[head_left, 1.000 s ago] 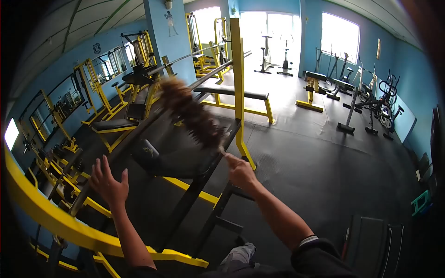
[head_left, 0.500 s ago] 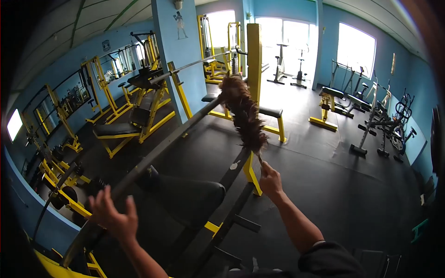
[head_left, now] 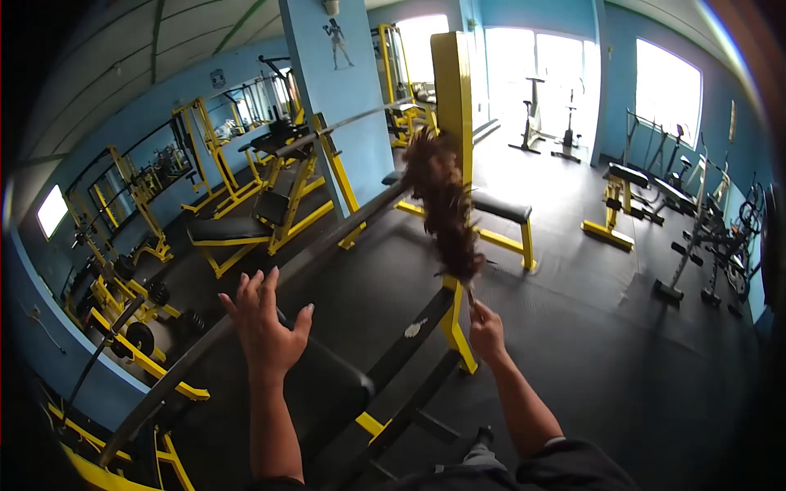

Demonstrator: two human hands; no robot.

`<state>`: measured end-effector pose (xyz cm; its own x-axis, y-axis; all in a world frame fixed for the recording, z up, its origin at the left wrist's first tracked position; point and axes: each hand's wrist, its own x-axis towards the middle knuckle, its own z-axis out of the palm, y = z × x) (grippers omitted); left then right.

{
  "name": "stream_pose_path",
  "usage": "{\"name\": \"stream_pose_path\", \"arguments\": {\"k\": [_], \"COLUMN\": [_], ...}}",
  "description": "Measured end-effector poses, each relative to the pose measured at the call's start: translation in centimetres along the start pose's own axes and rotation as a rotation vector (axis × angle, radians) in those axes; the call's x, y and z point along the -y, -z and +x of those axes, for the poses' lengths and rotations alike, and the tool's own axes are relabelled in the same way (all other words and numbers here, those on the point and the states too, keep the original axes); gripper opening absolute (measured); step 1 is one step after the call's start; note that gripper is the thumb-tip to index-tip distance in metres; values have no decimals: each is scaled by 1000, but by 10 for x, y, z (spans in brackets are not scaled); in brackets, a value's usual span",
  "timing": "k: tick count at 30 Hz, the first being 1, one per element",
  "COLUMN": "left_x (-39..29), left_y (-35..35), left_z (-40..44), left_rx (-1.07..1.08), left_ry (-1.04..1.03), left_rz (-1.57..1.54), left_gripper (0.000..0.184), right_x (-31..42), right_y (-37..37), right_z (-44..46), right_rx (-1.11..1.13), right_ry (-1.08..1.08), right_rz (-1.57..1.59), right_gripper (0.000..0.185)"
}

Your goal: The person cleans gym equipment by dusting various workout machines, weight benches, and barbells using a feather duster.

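My right hand [head_left: 487,331] is closed around the handle of a brown feather duster [head_left: 446,204]. The duster points up and a little left, its feathers in front of the yellow upright post [head_left: 455,90] and close to the far end of a long metal barbell bar [head_left: 307,260]; whether they touch it I cannot tell. My left hand [head_left: 270,327] is raised with fingers spread, holding nothing, in front of the bar. Below and behind it lies the black padded bench [head_left: 327,385], partly hidden by my left forearm.
A blue pillar [head_left: 340,106] stands beyond the bar. Yellow-framed machines with black pads [head_left: 233,230] fill the left side. Another bench [head_left: 501,206] is behind the post. Exercise bikes [head_left: 530,123] stand by the bright windows, with more equipment [head_left: 696,254] along the right wall.
My left hand has moved right and up, away from the bar's near end. The duster stays in my right hand and is more upright. The view has shifted left slightly.
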<state>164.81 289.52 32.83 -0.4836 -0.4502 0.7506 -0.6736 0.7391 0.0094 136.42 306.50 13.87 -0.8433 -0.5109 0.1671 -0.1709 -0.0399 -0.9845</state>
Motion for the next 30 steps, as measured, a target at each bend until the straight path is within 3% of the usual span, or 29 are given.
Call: {"name": "stream_pose_path", "arguments": {"k": [1,3,7,9,13,16,18,19,20,21,22,23,24,25,27,29,30], "left_x": [-8,-30,-80,-99,-149,-164,-166,-167,-170,-172,-178,-184,-186,-182,-181,-181,-180], "left_y": [-12,-38,-85,-123,-178,-216,-223,-225,-227,-220,-208,-204,-209,-212,-216,-216,-216], "left_z": [4,22,76,110,194,208,197,194,197,204,212,211,206,200,200,201,200], "left_rx": [5,-18,58,6,100,45,29,19,32,32,259,497,513,391,260,240,230], "left_ry": [8,31,19,-82,-46,-23,-26,-72,-1,21,123,204,182,160,116,170,157], "left_rz": [-6,-6,12,-60,-78,-76,63,195,209,225,207,175,169,170,157,116,108], "left_gripper": [66,66,68,63,63,64,65,66,69,69,72,75,75,77,80,84,84], "right_x": [-14,-20,26,54,149,160,144,95,62,20,-7,5,33,55,74,104,105], "right_y": [12,42,70,85,89,85,88,87,90,88,86,83,76,66,41,17,9], "right_z": [9,27,49,91,188,213,188,187,174,158,149,137,123,117,142,165,163], "right_rx": [-21,-17,35,107,31,44,184,167,169,198,225,230,269,293,214,366,352], "right_ry": [128,126,216,456,780,619,350,524,551,463,369,355,313,278,550,205,215], "right_rz": [-132,-252,-213,-515,-473,-454,-518,-381,-363,-293,-233,-239,-163,-83,-55,205,205], "right_gripper": [23,28,27,36,47,44,43,42,39,37,35,35,35,35,35,31,31]}}
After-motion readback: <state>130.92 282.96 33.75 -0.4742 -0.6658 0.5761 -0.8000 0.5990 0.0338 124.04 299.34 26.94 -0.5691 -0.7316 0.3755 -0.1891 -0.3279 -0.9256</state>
